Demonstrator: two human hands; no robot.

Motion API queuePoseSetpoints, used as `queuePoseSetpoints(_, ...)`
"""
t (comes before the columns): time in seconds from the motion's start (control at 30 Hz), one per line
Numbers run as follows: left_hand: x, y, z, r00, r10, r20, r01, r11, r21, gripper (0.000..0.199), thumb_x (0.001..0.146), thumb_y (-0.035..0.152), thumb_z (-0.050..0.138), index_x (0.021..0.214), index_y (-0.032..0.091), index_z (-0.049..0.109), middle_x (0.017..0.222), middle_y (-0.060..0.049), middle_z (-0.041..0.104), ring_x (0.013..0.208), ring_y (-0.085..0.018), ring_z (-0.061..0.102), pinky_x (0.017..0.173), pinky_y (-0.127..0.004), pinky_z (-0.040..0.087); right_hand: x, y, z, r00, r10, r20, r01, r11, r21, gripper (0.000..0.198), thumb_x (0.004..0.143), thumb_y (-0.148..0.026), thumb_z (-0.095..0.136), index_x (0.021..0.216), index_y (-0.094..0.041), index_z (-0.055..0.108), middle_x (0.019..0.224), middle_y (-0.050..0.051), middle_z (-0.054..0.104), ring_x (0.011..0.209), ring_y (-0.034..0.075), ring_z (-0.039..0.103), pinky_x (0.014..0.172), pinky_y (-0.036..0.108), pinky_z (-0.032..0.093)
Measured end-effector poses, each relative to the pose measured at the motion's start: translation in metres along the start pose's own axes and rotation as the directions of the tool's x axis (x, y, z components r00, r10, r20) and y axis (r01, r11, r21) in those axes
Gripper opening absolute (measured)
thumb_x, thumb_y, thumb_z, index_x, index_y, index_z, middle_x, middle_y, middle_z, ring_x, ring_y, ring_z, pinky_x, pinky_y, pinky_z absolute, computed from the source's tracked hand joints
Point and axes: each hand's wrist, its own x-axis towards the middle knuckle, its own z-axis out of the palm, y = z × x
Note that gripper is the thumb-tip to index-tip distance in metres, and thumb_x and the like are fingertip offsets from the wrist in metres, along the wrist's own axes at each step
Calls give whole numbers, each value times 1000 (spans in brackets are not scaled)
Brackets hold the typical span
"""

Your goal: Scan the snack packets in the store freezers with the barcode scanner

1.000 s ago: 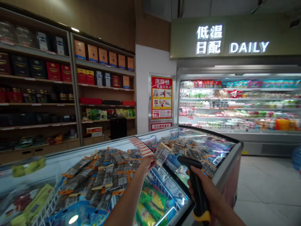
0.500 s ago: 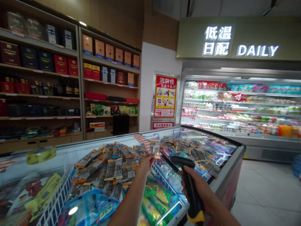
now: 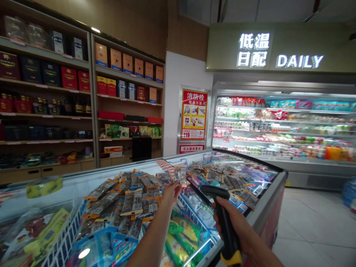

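Between the fingers of my left hand is a small clear-and-tan ice cream packet, held upright above the freezer. My right hand is wrapped round the handle of a black and yellow barcode scanner; the scanner's head points left toward the packet. Below and left of my left hand, many similar dark packets with orange ends lie heaped in the freezer. Green and yellow bags lie under my left forearm. Blue packages are at the near side of the heap.
The chest freezer's rim runs along the right, with a sliding glass lid over its far part. White wire dividers separate the goods. Shelves of boxes stand behind at left, a lit refrigerated display at right.
The whole view has shifted slightly, so the scene sits a little further left. Both hands keep their hold on the packet and the scanner, almost unmoved relative to each other.
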Motion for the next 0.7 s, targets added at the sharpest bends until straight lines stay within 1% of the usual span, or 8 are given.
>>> queuePoseSetpoints(0.13,0,1,1,999,21,26,-22,998,50,14,71,2,44,70,16,42,56,1,54,50,-11,58,52,-24,49,3,1,-1,999,14,35,-14,1000,3,27,70,-43,48,67,-16,48,38,-4,48,28,8,44,28,16,30)
queuePoseSetpoints(0.23,0,1,1,999,20,33,-22,998,66,16,70,2,44,74,17,41,56,2,53,51,-13,59,53,-27,50,6,2,-2,999,15,39,-15,1000,-2,27,69,-43,49,68,-16,48,38,-4,50,29,8,45,28,16,31)
queuePoseSetpoints(0.4,0,3,1,997,5,72,-11,996,83,17,71,1,39,76,17,39,53,2,52,49,-12,58,54,-27,50,5,0,-1,999,0,46,1,1000,-8,30,68,-45,49,69,-15,50,39,-4,50,29,8,45,29,16,32)
queuePoseSetpoints(0.57,4,3,1,998,-11,57,6,997,83,14,72,4,41,74,18,39,50,3,51,48,-13,58,56,-28,49,7,0,2,998,20,58,-19,1000,-14,31,69,-45,48,70,-15,50,39,-4,49,29,8,44,28,17,31)
queuePoseSetpoints(0.7,6,2,-1,995,-25,96,17,997,81,11,74,7,40,73,18,39,50,3,51,48,-12,57,60,-29,49,11,2,4,997,10,73,-8,1000,-18,31,69,-46,47,71,-15,50,39,-3,50,29,9,45,29,17,32)
